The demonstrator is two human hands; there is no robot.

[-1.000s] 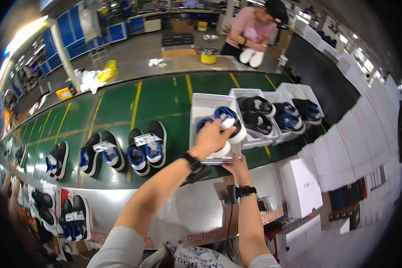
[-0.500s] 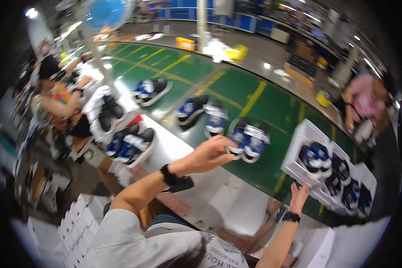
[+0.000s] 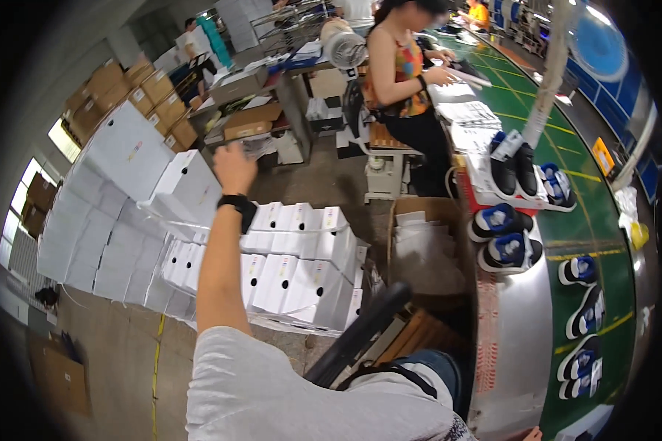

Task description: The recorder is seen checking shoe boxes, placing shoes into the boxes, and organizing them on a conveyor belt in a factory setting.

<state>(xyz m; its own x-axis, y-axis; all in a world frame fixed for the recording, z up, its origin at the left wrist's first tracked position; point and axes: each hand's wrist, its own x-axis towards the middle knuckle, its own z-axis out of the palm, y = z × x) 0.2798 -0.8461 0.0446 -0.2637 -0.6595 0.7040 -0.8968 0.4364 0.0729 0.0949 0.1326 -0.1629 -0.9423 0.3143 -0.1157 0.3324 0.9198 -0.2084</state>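
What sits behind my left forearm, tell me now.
Stacked white boxes show on both sides of your left forearm; whatever lies directly behind it is covered.

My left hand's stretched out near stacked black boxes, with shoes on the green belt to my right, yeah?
Not quite: in the head view, the stacked boxes are white, not black. Your left hand is stretched out near them, with shoes on the green belt to your right.

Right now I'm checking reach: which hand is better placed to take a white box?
Probably the left hand: it extends toward the white boxes, while the right hand barely shows at the lower edge.
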